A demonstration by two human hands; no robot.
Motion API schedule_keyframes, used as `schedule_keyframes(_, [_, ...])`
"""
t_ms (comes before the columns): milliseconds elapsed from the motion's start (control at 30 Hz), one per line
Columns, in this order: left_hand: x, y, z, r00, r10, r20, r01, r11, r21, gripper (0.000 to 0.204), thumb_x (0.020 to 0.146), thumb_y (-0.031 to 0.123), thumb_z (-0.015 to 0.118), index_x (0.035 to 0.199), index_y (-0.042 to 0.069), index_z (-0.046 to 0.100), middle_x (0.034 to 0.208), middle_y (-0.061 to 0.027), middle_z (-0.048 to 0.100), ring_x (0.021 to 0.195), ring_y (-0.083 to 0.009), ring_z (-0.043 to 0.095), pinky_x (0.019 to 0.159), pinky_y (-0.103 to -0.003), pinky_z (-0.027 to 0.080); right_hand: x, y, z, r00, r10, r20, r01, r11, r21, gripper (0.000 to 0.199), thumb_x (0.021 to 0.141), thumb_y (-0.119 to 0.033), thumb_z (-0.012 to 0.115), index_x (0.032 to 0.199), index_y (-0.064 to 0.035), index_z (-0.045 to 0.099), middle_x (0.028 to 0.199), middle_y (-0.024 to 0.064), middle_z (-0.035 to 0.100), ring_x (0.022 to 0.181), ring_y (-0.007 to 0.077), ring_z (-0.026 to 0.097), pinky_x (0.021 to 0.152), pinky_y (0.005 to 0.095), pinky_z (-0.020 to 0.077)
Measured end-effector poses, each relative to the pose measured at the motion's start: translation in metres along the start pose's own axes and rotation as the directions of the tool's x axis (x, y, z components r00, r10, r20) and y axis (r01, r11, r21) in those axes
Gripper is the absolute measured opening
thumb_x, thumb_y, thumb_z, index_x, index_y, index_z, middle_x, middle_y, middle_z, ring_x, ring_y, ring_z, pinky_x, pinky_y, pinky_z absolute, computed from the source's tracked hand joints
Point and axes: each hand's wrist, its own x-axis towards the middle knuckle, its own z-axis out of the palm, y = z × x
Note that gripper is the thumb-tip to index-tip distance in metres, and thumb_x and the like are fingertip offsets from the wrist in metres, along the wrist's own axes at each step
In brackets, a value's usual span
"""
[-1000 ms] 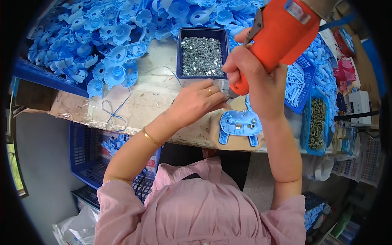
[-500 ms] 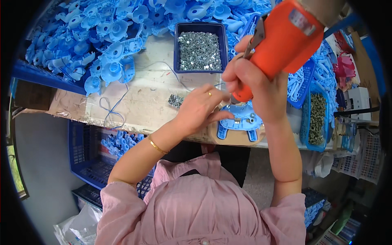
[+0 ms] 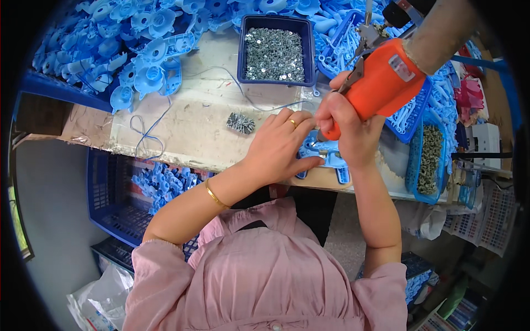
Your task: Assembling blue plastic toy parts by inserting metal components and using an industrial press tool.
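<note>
My right hand (image 3: 353, 126) is wrapped round an orange power screwdriver (image 3: 381, 80), tilted with its tip down at a light-blue plastic part (image 3: 333, 159). The part lies on a tan board (image 3: 317, 179) at the table's front edge. My left hand (image 3: 279, 146) holds the part from the left, its thumb along the near side and its fingertips close to the driver tip. Those fingers hide much of the part, and the exact contact point of the tip cannot be made out. Left of this hand lies a small pile of metal screws (image 3: 241, 123).
A dark-blue tray (image 3: 241, 55) of small metal fasteners stands behind my hands. Blue plastic parts (image 3: 149, 71) heap up at the far left. On the right are a basket of blue pieces (image 3: 406, 118) and a narrow blue basket (image 3: 412, 179) of screws. A blue cord (image 3: 226, 70) crosses the table.
The whole scene sits slightly higher in the picture. The screwdriver has come down closer to the plastic part, and my left hand now covers more of that part.
</note>
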Motion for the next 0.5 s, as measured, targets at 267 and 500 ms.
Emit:
schedule_keyframes(267, [-0.0020, -0.0005, 0.0013, 1.000, -0.022, -0.001, 0.021, 1.000, -0.015, 0.069, 0.069, 0.040, 0.084, 0.123, 0.005, 0.058, 0.121, -0.0084, 0.059, 0.107, -0.0287, 0.054, 0.091, -0.040, 0.045, -0.0005, -0.0024, 0.0041, 1.000, 0.023, -0.004, -0.022, 0.999, 0.029, 0.021, 0.092, -0.009, 0.061, 0.106, 0.0037, 0.052, 0.067, 0.0076, 0.061, 0.052, 0.0102, 0.053, 0.051, 0.0259, 0.0453])
schedule_keyframes(500, [-0.0019, -0.0020, 0.0007, 0.999, -0.031, 0.021, 0.031, 0.999, 0.009, 0.072, 0.067, 0.042, 0.084, 0.123, 0.004, 0.059, 0.121, -0.0081, 0.060, 0.106, -0.0279, 0.055, 0.091, -0.039, 0.045, -0.0073, -0.0082, 0.0081, 0.996, 0.083, -0.033, -0.083, 0.996, 0.025, 0.007, 0.089, -0.005, 0.059, 0.086, 0.0010, 0.055, 0.065, 0.0060, 0.060, 0.050, 0.0084, 0.052, 0.049, 0.0237, 0.0442])
